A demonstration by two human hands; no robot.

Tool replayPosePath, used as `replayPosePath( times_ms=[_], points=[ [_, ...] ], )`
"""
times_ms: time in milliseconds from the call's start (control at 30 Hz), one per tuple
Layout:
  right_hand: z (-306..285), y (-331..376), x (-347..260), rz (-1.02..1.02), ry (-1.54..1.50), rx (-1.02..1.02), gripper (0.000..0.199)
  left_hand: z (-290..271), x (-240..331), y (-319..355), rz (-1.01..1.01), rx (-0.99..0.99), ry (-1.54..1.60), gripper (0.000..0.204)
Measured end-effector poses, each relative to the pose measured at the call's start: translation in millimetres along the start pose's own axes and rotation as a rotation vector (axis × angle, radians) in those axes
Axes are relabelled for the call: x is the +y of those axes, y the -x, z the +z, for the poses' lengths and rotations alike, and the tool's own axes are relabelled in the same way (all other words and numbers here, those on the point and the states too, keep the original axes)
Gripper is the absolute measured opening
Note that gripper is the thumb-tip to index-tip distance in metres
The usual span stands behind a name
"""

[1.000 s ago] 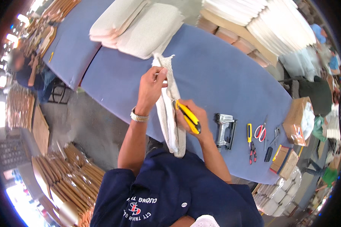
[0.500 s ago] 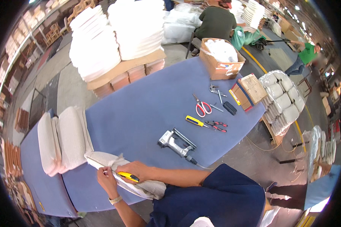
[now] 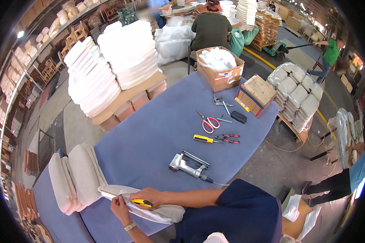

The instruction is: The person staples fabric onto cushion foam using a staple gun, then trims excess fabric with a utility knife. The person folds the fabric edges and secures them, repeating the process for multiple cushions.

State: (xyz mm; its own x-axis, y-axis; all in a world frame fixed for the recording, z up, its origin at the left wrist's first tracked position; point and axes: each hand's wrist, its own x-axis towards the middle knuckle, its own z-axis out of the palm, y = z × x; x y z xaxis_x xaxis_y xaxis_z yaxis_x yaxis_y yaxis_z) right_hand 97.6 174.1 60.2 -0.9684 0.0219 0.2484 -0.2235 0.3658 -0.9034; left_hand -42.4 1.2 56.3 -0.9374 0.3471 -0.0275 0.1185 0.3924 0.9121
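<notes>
Holds a yellow-and-black plastic utility knife [image 3: 142,202] in the closed right hand [image 3: 155,196], at the lower left of the frame, over a long cream fabric piece [image 3: 168,213] with a white strip along its near side. Pinches the same fabric piece with the thumb and fingers of the left hand [image 3: 119,208], just beside the knife. Cannot tell whether the two hands touch, nor where the blade ends. Wears a gold-coloured metal watch [image 3: 129,227] on the left wrist.

Near the fabric piece's far end, at the lower left: thick cream cushions [image 3: 83,176] standing side by side on a blue-grey covered table [image 3: 138,162]. On the table around the centre of the frame: a silver metal staple gun [image 3: 188,165] with a hose, a yellow-handled screwdriver [image 3: 202,139], black pliers with red-trimmed grips [image 3: 230,138], red-and-white-handled scissors [image 3: 209,124] lying with blades parted, and a small black oblong case [image 3: 239,117]. Farther up, at the table's far end: an open brown cardboard box [image 3: 221,79] full of white stuffing, beside a smaller worn box [image 3: 257,95].
</notes>
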Motion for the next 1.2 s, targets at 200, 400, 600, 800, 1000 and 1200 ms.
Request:
replayPosePath(
  times_ms=[200, 400, 600, 800, 1000, 1200],
  points=[
    [-2.8, -15.3, 8.8, -0.159, -0.094, 0.166, 0.029, 9.5, -7.0, 4.7, -0.192, -0.004, 0.669, 0.013],
    [-7.7, -11.9, 12.3, 0.021, -0.156, 0.052, 0.032, 18.4, -15.3, -3.9, -0.285, -0.017, 0.704, 0.010],
    [0.8, -10.1, -15.0, -0.033, 0.056, 0.102, 0.026, 15.6, 2.9, -0.1, -0.336, -0.026, 0.584, 0.017],
    [3.7, 2.9, -24.7, -0.051, 0.085, 0.022, 0.022, 16.8, -19.3, -2.5, -0.363, -0.001, 0.619, 0.020],
    [-5.7, 41.2, -33.8, -0.081, 0.138, 0.048, 0.027, 18.3, -17.9, -14.1, -0.405, -0.060, 0.631, 0.018],
    [-9.3, 45.1, -39.3, 0.045, 0.072, 0.057, 0.027, 29.0, 2.0, -13.9, -0.232, -0.002, 0.341, 0.020]
  ],
)
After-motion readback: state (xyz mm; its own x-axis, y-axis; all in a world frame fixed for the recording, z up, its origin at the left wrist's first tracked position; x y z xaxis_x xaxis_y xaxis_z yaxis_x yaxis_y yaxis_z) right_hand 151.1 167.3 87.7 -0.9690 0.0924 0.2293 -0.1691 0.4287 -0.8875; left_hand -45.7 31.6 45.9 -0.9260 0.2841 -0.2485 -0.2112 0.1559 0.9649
